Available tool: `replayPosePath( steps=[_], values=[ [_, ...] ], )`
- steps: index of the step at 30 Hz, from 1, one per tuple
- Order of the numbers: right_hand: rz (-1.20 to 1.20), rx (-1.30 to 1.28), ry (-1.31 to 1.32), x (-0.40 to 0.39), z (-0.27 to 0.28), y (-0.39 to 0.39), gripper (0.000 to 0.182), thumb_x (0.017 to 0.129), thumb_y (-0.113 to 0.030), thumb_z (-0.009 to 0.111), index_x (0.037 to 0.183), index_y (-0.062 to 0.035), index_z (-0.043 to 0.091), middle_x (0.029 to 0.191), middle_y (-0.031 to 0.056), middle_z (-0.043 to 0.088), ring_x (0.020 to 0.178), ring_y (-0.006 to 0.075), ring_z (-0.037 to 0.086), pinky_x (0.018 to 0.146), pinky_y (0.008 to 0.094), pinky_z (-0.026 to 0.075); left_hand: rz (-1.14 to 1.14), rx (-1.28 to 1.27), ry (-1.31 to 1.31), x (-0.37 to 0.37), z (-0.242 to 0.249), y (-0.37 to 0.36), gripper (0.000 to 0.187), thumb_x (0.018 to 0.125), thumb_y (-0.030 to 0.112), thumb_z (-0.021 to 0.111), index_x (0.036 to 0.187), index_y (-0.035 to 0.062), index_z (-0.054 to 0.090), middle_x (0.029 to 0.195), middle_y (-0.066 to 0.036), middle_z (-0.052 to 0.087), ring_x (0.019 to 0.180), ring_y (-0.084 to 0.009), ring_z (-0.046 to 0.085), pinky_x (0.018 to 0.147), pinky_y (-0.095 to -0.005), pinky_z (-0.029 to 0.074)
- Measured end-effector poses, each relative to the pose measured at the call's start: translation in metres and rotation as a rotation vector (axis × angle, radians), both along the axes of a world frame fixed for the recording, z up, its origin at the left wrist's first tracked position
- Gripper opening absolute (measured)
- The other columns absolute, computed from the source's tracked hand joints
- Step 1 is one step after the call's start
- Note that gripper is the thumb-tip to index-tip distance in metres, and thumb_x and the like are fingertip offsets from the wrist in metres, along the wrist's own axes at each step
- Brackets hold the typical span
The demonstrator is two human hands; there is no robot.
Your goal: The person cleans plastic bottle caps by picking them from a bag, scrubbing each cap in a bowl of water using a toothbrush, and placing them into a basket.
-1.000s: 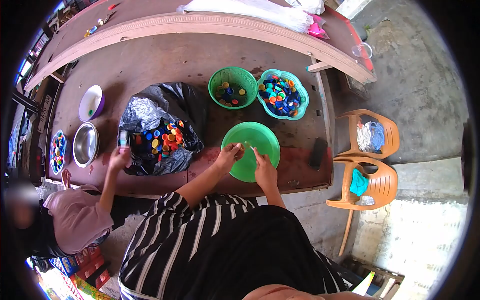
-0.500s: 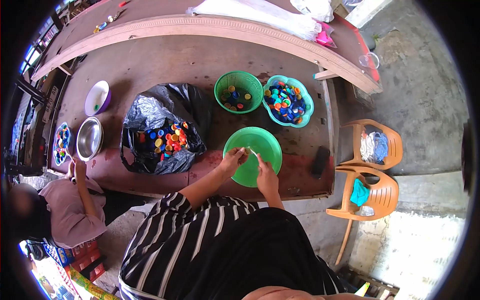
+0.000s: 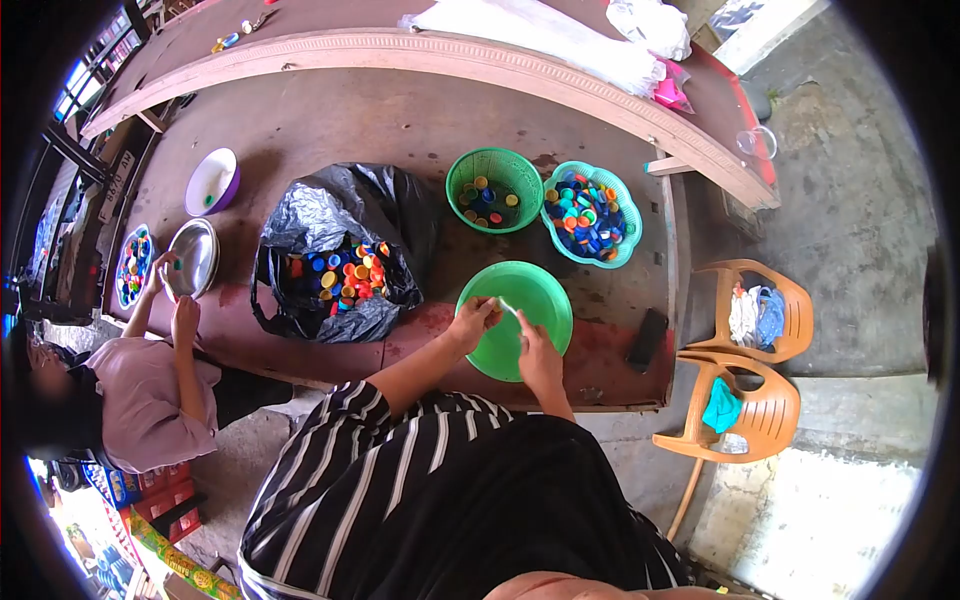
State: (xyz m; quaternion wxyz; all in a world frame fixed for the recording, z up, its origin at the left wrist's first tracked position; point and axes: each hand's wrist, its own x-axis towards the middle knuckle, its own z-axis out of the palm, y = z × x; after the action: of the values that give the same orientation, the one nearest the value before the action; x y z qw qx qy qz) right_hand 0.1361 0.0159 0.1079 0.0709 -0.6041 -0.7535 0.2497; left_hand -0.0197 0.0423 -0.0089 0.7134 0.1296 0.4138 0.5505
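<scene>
The right hand [image 3: 540,356] grasps a thin, pale, stick-shaped tool [image 3: 509,307] above a round, bright-green plastic basin [image 3: 545,300]. The tool's long axis runs from four-thirty to ten-thirty, its far end aimed at the left hand [image 3: 477,320], whose grip is pinched on something small that the fingers hide. From the basin, towards twelve o'clock, a round green mesh basket [image 3: 528,180] holds a few yellow, red and dark plastic caps [image 3: 482,183]; at one, a scalloped turquoise basket [image 3: 632,215] is heaped with mainly blue and orange caps. At ten, a crumpled black plastic bag [image 3: 305,215] gapes around red, yellow and blue caps on the brown worktop [image 3: 330,120].
</scene>
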Motion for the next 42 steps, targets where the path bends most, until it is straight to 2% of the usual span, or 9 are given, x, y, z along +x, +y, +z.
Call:
replayPosePath(
  steps=[8,11,15,17,23,30,33,38,42],
  values=[
    [-0.011,0.022,0.042,0.000,0.000,-0.005,0.050,0.093,-0.008,0.048,0.141,-0.0229,0.044,0.116,0.0149,0.057,0.096,0.0372,0.061,0.075,0.0468,0.050,0.017,0.026,-0.005,0.004,0.003,0.003,0.024,0.099,0.019,0.053,0.109,-0.0030,0.054,0.090,-0.005,0.058,0.080,-0.0131,0.058,0.076,-0.0263,0.051],
    [0.009,0.023,-0.084,0.005,-0.007,0.001,0.050,0.093,-0.008,0.047,0.140,-0.0236,0.045,0.118,0.0150,0.056,0.096,0.0371,0.061,0.075,0.0468,0.050,-0.024,0.042,0.290,0.000,0.014,0.006,0.025,0.095,0.016,0.058,0.111,-0.0033,0.054,0.090,-0.007,0.061,0.081,-0.0152,0.061,0.074,-0.0282,0.053],
    [-0.024,-0.038,-0.167,0.020,-0.032,0.013,0.050,0.093,-0.008,0.047,0.140,-0.0246,0.045,0.120,0.0147,0.055,0.096,0.0373,0.061,0.076,0.0474,0.051,-0.108,0.452,1.039,-0.011,0.015,0.005,0.038,0.078,0.012,0.069,0.111,-0.0023,0.055,0.090,-0.015,0.063,0.080,-0.0253,0.064,0.073,-0.0348,0.053],
    [-0.013,-0.004,-0.074,0.010,-0.001,0.006,0.051,0.092,-0.008,0.047,0.141,-0.0250,0.044,0.119,0.0144,0.055,0.096,0.0371,0.061,0.075,0.0471,0.051,-0.099,0.484,1.244,-0.012,0.022,0.003,0.045,0.070,0.010,0.071,0.110,-0.0018,0.056,0.088,-0.018,0.063,0.080,-0.0307,0.064,0.074,-0.0380,0.053],
    [-0.006,0.054,-0.067,0.013,-0.001,-0.009,0.056,0.088,-0.002,0.050,0.140,-0.0231,0.046,0.116,0.0156,0.056,0.091,0.0366,0.063,0.070,0.0458,0.052,-0.216,0.445,1.232,-0.005,0.051,-0.002,0.051,0.065,0.008,0.071,0.113,-0.0015,0.054,0.083,-0.018,0.063,0.079,-0.0341,0.064,0.075,-0.0407,0.052],
    [-0.107,0.249,0.142,0.026,0.013,-0.028,0.055,0.089,-0.002,0.049,0.139,-0.0233,0.046,0.110,0.0127,0.056,0.094,0.0360,0.061,0.073,0.0469,0.050,-0.233,0.660,1.386,-0.016,0.082,-0.006,0.053,0.067,0.006,0.068,0.118,0.0001,0.051,0.102,-0.018,0.062,0.099,-0.0362,0.058,0.087,-0.0429,0.048],
    [-0.102,0.112,-0.076,0.051,-0.009,-0.046,0.056,0.087,0.000,0.050,0.138,-0.0245,0.048,0.106,0.0121,0.056,0.093,0.0353,0.062,0.073,0.0465,0.050,-0.342,0.738,1.477,-0.024,0.076,-0.020,0.052,0.069,0.005,0.066,0.119,0.0015,0.051,0.108,-0.018,0.060,0.104,-0.0371,0.055,0.091,-0.0439,0.047],
    [-0.184,0.024,-0.049,0.062,-0.003,-0.058,0.050,0.090,-0.007,0.051,0.135,-0.0271,0.050,0.103,0.0100,0.057,0.090,0.0346,0.062,0.073,0.0474,0.050,-0.418,0.777,1.480,-0.030,0.063,-0.019,0.051,0.071,0.007,0.065,0.120,0.0022,0.051,0.107,-0.017,0.061,0.101,-0.0378,0.056,0.093,-0.0456,0.046],
    [-0.209,-0.035,-0.081,0.067,-0.017,-0.058,0.045,0.092,-0.010,0.051,0.133,-0.0276,0.052,0.102,0.0092,0.057,0.089,0.0344,0.062,0.072,0.0478,0.049,-0.084,0.888,1.525,-0.035,0.086,0.032,0.049,0.069,0.001,0.066,0.117,0.0028,0.053,0.101,-0.017,0.062,0.093,-0.0364,0.059,0.090,-0.0447,0.046]
  ],
)
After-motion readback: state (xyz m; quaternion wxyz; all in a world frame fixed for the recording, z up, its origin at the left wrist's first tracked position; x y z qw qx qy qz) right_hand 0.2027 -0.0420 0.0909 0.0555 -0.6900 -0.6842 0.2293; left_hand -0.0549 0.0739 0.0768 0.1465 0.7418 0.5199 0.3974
